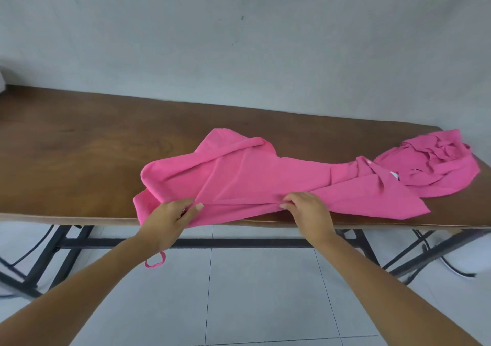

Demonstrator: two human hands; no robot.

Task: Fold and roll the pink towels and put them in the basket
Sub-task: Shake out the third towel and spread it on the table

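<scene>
A large pink towel (249, 178) lies loosely spread and creased across the middle of the wooden table (79, 143), its near edge at the table's front. My left hand (170, 218) pinches that near edge at the towel's left end. My right hand (308, 212) grips the same edge further right. A small pink loop (155, 260) hangs below my left wrist. A second pink towel (435, 162) sits crumpled in a heap at the table's far right, touching the first towel's right end. No basket is in view.
The table stands on black metal legs and a crossbar (239, 242) over a white tiled floor. A grey wall runs behind it. Bare wood stretches to the left of the towel. A white object (462, 263) sits on the floor at the right.
</scene>
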